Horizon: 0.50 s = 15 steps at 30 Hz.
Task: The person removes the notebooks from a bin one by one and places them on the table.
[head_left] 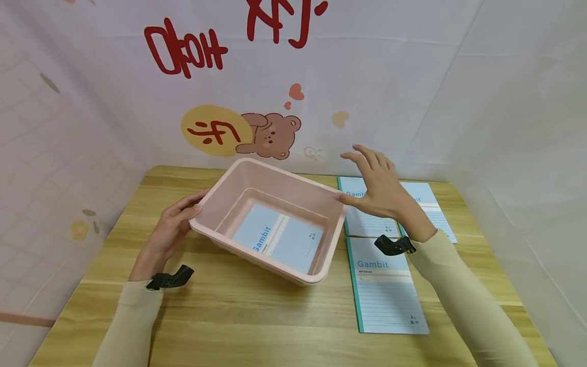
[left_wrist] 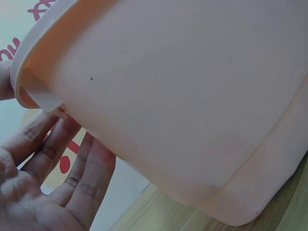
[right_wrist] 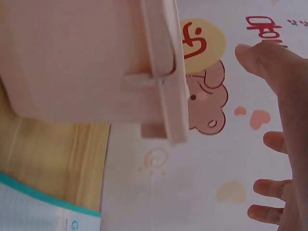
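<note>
A pale pink plastic bin (head_left: 270, 260) is over the middle of the table, turned at an angle with its inside towards me. A light blue notebook (head_left: 293, 244) lies flat on its bottom. My left hand (head_left: 171, 221) grips the bin's left rim, thumb over the lip and fingers against the outer wall. In the left wrist view, that bin wall (left_wrist: 183, 96) fills most of the picture. My right hand (head_left: 382, 186) is raised by the bin's far right corner, fingers spread and holding nothing. The right wrist view shows a gap between its thumb (right_wrist: 252, 60) and the bin's rim (right_wrist: 168, 96).
Right of the bin, three light blue notebooks with green spines lie on the wooden table: one in front (head_left: 385, 290), one behind it (head_left: 367, 216), and one at the far right (head_left: 424, 204), partly hidden by my right arm. A printed cloth wall (head_left: 390, 76) stands behind the table.
</note>
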Tool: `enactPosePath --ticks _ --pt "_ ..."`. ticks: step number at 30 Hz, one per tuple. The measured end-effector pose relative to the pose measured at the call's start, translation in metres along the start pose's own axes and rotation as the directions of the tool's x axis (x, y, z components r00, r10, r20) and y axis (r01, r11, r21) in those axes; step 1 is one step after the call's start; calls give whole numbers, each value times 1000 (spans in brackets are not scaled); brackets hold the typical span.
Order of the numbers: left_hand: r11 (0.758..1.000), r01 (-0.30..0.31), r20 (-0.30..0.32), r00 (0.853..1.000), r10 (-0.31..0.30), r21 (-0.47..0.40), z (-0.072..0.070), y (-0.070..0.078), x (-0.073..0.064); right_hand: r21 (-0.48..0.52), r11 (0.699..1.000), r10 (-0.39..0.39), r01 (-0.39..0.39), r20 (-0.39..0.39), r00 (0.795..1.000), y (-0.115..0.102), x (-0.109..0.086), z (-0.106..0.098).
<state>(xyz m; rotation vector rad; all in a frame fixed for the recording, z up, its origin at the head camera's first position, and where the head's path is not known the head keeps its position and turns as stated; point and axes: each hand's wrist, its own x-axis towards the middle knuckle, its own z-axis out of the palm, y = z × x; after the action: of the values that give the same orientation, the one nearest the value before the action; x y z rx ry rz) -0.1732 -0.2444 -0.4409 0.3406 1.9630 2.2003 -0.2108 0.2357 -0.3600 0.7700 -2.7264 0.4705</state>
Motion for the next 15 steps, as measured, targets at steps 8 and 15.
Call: enactPosePath --ticks 8,15 --pt "1000 1 -3 1000 -1 7 1 1 0 -11 996 -85 86 65 994 -22 26 -3" --pt "1000 -10 14 1000 10 -13 -1 -1 0 -45 988 -141 148 140 980 -47 49 0"
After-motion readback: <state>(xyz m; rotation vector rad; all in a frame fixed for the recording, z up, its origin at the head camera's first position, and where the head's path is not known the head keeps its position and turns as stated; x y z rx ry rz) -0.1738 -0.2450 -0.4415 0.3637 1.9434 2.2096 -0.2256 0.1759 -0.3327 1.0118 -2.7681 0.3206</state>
